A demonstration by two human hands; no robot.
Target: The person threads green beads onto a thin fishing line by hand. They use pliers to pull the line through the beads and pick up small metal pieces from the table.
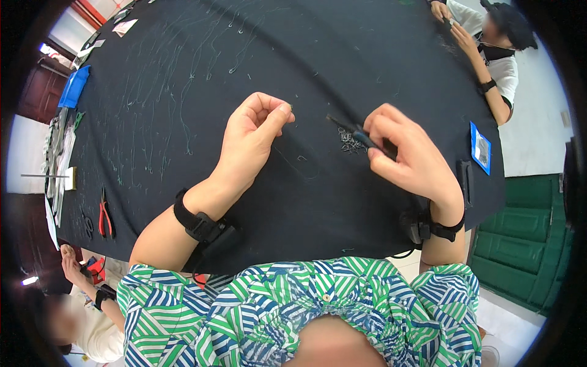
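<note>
In the head view, a black-covered counter (293, 226) is being crossed on its left half by rows of thin threads (191, 77). Near the middle, a heap of small metal hooks (351, 145) is being overhung by a slim dark hand tool (347, 127), which is being gripped in the curled right hand (416, 153). By the left hand (251, 131), a tiny greenish bit (291, 108), too small to identify, is being pinched between thumb and forefinger. Near the left edge, red-handled pliers (104, 200) and black scissors (88, 225) are being supported, with a blue tray (74, 87) farther up; at the right edge, a blue packet (481, 148) is being carried. Beyond, the room is being bounded by a white wall (538, 134) and a green panelled door (520, 244). Places are being occupied by one co-worker (502, 72) at upper right and another (95, 324) at lower left.
</note>
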